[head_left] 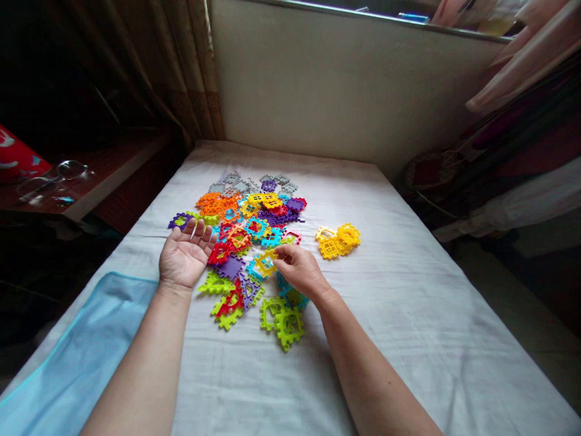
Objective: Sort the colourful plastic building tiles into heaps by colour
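While the left hand (188,257) lies open, the fingers of the right hand (299,269) pinch a yellow piece (264,264) over the mixed pile (230,266).

On the white sheet (390,339), a small yellow group (350,233) sits apart, right of the mixed pile, so the work looks partly done; more yellow pieces (271,203) lie toward the pile's far side, and other colours overlap there, so much seems left. The left hand, palm up, shows nothing held, just beside some red pieces (218,252).
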### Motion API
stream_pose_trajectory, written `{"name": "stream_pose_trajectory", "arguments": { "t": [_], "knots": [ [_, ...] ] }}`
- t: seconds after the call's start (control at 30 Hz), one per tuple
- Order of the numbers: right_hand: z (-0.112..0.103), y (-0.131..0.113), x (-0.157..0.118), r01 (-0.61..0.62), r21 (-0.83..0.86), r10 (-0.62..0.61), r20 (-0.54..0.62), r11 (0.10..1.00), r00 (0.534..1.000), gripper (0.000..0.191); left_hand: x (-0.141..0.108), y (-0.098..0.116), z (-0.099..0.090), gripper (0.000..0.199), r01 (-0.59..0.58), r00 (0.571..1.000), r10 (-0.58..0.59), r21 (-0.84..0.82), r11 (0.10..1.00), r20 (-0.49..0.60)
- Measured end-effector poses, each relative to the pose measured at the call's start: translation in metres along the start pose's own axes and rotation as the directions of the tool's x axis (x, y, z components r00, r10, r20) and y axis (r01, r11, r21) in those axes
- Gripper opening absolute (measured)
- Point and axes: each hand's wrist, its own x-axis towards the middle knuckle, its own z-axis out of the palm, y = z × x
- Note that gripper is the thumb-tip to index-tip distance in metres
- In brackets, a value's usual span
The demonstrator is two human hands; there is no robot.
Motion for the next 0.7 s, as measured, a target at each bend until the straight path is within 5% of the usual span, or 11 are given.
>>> {"name": "stream_pose_trajectory", "arguments": {
  "t": [0.17,0.33,0.7],
  "knots": [
    [-0.043,0.041,0.011,-0.068,0.127,0.096,-0.236,0.99,0.967,0.029,0.0,0.001,0.0,0.022,0.005,1.0,-0.005,0.011,1.0,-0.009],
    [-0.09,0.081,0.008,-0.327,0.065,0.313,-0.503,0.943,0.805,0.035,0.0,0.002,0.002,0.022,0.012,1.0,-0.012,0.016,1.0,-0.02],
    [-0.103,0.093,0.002,-0.521,-0.183,0.34,-0.574,0.834,0.745,0.035,0.001,0.003,0.001,0.023,0.008,0.999,-0.007,0.008,1.0,-0.032]
  ]
}}
